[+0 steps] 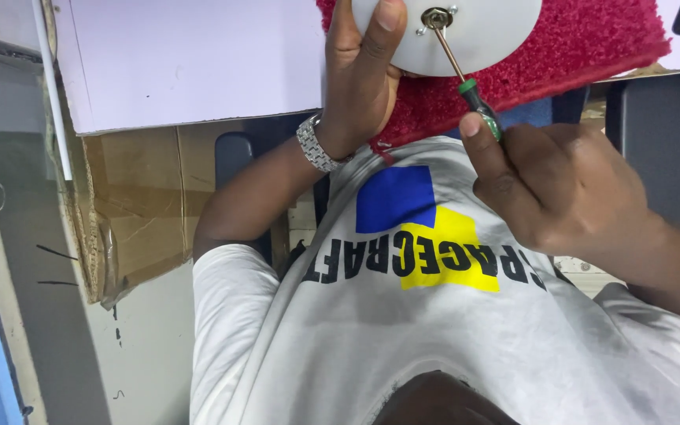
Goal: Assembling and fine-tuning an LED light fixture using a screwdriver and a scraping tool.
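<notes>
Board [190, 59]: a pale lilac sheet was seen at upper left, laid over a brown carton [147, 205].
Left hand [360, 79]: it was closed around the edge of the disc, thumb pressed flat on the disc face; a metal watch [314, 143] was worn at the wrist.
Disc [485, 35]: a white round plate was held against the red mat [584, 47] at the top of the view; only its lower part was shown.
Fitting [437, 17]: a small metal hub with screws around it was seated at the disc centre.
Screwdriver [466, 79]: the shaft was angled up and left, its tip set in the fitting.
Right hand [560, 189]: the green handle was pinched between thumb and curled fingers.
Step in hand: judged to be screw driving at the hub; whether tightening or loosening could not be told.
Next move: steady pressure along the shaft and a firm hold on the disc would be called for, so that the tip is kept seated.
</notes>
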